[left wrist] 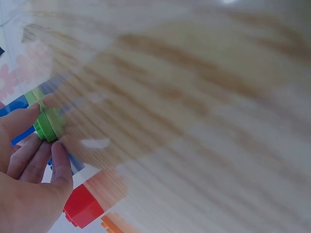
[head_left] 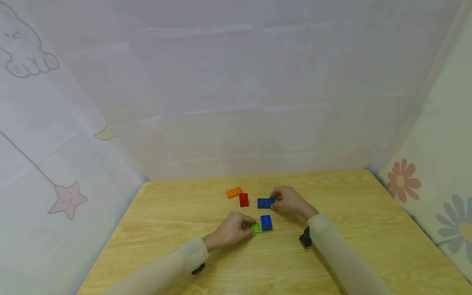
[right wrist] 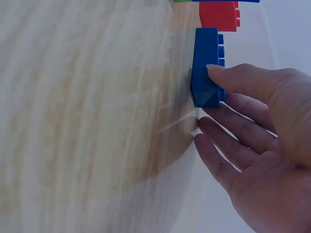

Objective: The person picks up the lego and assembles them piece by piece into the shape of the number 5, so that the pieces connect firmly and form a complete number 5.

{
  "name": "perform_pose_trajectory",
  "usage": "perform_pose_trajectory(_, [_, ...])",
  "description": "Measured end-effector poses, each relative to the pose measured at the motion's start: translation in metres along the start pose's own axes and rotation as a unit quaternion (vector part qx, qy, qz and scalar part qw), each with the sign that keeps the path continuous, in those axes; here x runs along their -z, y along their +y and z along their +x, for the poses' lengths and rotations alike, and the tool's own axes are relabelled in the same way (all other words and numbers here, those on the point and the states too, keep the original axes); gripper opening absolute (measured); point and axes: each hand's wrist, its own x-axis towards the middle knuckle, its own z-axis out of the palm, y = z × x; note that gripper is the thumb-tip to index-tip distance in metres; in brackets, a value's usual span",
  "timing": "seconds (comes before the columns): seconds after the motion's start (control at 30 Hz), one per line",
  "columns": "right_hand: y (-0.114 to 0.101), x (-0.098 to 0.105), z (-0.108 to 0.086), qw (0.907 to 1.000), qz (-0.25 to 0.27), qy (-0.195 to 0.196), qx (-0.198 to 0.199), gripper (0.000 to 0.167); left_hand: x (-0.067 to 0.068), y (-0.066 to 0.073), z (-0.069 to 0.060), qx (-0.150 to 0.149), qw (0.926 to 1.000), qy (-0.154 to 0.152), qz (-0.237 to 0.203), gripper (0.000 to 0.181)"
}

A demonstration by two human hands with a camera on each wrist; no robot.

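My left hand pinches the left end of a flat green toy brick between thumb and fingers. A blue brick sits upright on the green one's right end. Farther back, my right hand holds the right end of a longer dark blue brick, studs up on the table. In the right wrist view, the thumb lies along the near side of that dark blue brick, the index finger is behind it, and the other fingers extend past its end.
A red brick stands left of the dark blue brick. Beyond it lies a flat orange brick. The wooden table meets a pale cloth wall at the back, with patterned cloth on both sides.
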Motion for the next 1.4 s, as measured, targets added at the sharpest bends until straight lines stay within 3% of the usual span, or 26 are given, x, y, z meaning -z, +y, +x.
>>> perform_pose_trajectory(0.23, [0.004,-0.003,-0.006,0.9988,0.046,0.014,0.0,0.039,0.001,0.0,0.0,-0.001,0.9999,-0.002,0.013,0.035])
perform_pose_trajectory(0.6, [0.014,-0.011,-0.01,0.9955,0.086,0.023,-0.032,0.046,0.003,0.001,-0.002,-0.001,0.9996,-0.011,0.027,0.035])
perform_pose_trajectory(0.77, [0.014,-0.011,-0.009,0.9955,0.083,0.03,-0.034,0.05,0.003,0.0,-0.001,-0.008,0.9995,-0.012,0.027,0.034])
perform_pose_trajectory(1.0, [0.012,-0.013,-0.009,0.9972,0.058,0.036,-0.032,0.042,0.002,-0.001,-0.001,-0.006,0.9994,-0.016,0.029,0.034])
perform_pose_trajectory(1.17, [0.01,-0.011,-0.01,0.9944,0.086,0.043,-0.043,0.046,0.002,-0.002,0.001,-0.006,0.9995,-0.015,0.028,0.034])
perform_pose_trajectory(1.4, [0.013,-0.004,-0.011,0.9932,0.105,0.045,-0.022,0.046,0.001,-0.002,0.001,-0.005,0.9995,-0.014,0.027,0.035])
